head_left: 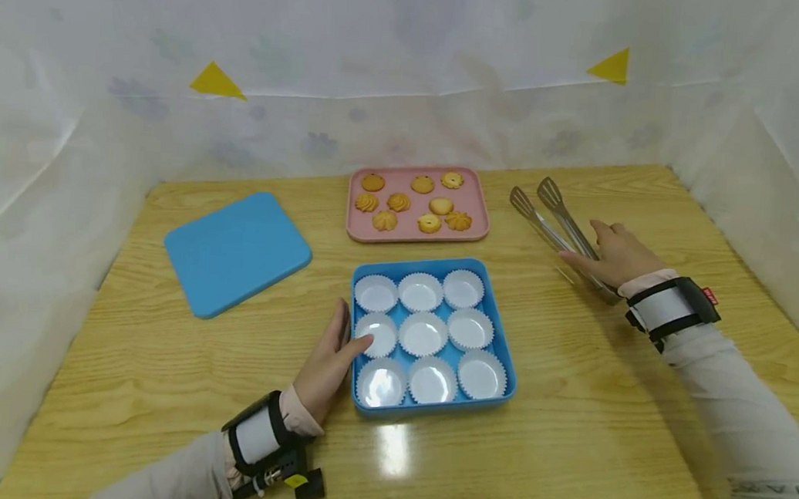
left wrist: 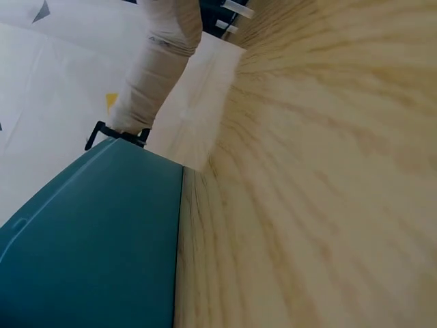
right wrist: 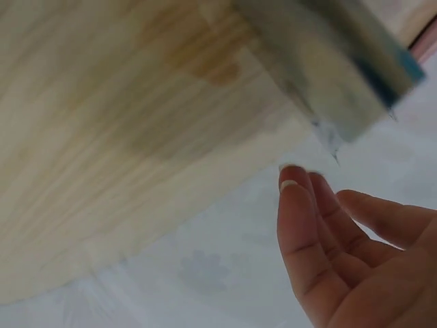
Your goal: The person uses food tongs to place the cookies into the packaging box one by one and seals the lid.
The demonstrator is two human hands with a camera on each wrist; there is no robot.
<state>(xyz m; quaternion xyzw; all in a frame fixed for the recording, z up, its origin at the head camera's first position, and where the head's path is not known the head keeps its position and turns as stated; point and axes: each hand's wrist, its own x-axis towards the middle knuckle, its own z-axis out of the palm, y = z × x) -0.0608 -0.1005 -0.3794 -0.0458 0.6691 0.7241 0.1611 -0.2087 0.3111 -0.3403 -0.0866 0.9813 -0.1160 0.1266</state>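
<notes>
A blue box (head_left: 440,268) with several white paper baking cups (head_left: 424,334) in rows sits mid-table. My left hand (head_left: 329,360) holds its left wall, thumb over the rim by a cup and fingers along the outside. In the left wrist view the box's side wall (left wrist: 102,232) shows, but the hand does not. Metal tongs (head_left: 567,221) with slotted heads lie at the right, heads pointing away. Over their handle end is my right hand (head_left: 622,253), thumb and fingers apart. The right wrist view shows its fingers loosely bent beside the blurred tongs (right wrist: 334,68), gripping nothing.
Behind the box, a pink tray (head_left: 407,236) carries several cookies (head_left: 399,202). A flat blue lid (head_left: 235,253) lies to the left. White sheeting (head_left: 408,126) with yellow triangles (head_left: 216,80) walls the table (head_left: 565,462) at the back and sides.
</notes>
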